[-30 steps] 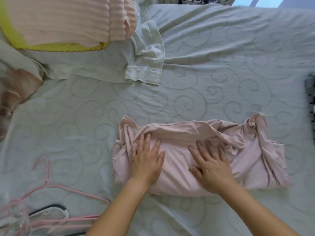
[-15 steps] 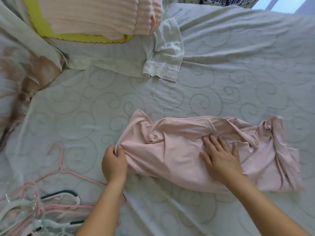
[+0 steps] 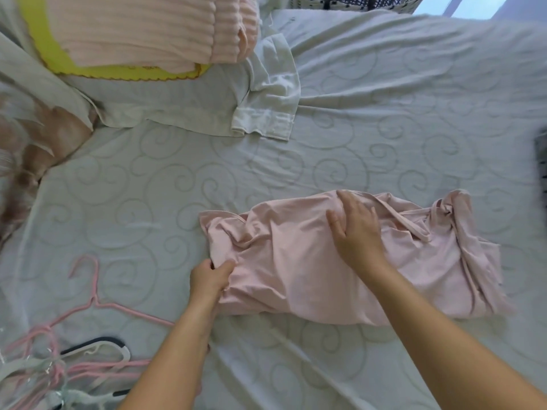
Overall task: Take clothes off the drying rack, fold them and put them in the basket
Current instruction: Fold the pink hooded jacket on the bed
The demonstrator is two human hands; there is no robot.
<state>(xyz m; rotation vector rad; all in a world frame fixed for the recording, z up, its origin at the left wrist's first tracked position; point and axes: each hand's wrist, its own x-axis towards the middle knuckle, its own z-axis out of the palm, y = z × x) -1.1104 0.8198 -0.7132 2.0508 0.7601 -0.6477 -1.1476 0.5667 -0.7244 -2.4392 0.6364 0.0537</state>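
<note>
A pale pink garment (image 3: 296,270) lies partly folded and crumpled across the bed (image 3: 414,99), with loose straps bunched at its right end. My left hand (image 3: 210,279) pinches the garment's lower left edge between thumb and curled fingers. My right hand (image 3: 356,229) lies flat on the upper middle of the cloth, fingers straight and pointing up-left, pressing it down. A dark-and-white lattice, perhaps the basket (image 3: 355,1), shows at the top edge.
A ribbed pink blanket (image 3: 142,28) on a yellow cloth sits at the top left, over a white shirt (image 3: 266,99). Several pink, white and black hangers (image 3: 74,347) lie at the bottom left. A dark object (image 3: 541,170) shows at the right edge.
My left hand went from lying flat on the garment to pinching its left edge. My right hand slid up toward the garment's top edge. The cloth's left end has drawn in.
</note>
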